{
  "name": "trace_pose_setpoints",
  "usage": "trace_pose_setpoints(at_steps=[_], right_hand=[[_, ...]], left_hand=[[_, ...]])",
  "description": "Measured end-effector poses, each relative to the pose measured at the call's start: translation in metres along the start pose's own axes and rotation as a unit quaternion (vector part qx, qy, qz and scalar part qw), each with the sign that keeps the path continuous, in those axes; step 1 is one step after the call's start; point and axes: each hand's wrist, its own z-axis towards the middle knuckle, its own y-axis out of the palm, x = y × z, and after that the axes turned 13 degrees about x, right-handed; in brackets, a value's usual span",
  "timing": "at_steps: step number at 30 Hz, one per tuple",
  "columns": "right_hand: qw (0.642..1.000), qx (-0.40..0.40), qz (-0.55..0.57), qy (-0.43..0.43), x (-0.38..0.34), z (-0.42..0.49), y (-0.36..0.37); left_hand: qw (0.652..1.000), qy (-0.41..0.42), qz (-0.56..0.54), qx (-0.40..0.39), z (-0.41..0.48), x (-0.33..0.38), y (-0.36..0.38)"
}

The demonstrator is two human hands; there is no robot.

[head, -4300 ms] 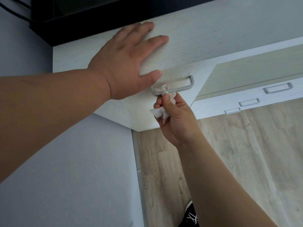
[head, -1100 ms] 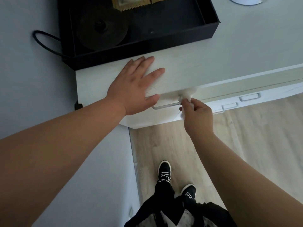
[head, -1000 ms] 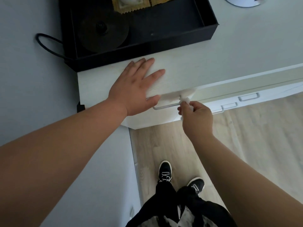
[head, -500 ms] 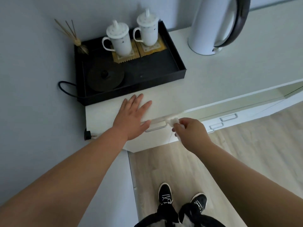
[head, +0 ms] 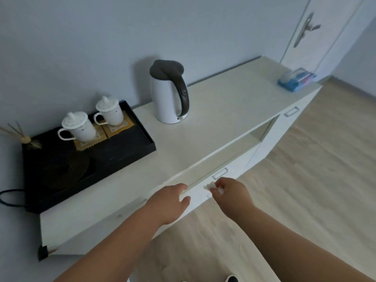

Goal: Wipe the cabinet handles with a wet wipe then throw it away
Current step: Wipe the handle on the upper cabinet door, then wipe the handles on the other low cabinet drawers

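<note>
Wipe (head: 211,186) in right hand (head: 232,192); kettle (head: 168,98), tray (head: 126,159) behind

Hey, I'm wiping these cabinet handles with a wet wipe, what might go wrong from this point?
The wet wipe is a small wad pinched only at the fingertips of the right hand, so it may slip and drop to the floor. The far handle sits well away from the near handle, so it might get skipped.
</note>
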Motion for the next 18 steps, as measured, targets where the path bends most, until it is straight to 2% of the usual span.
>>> trace_pose_setpoints(at_steps=[9,18], right_hand=[[0.983,0.120,0.022,0.134,0.148,-0.003,-0.106],[0.955,0.178,0.059,0.230,0.326,-0.025,-0.208]], left_hand=[[0.984,0.152,0.078,-0.045,0.056,0.167,0.067],[0.952,0.223,0.169,-0.123,0.079,0.355,0.152]])
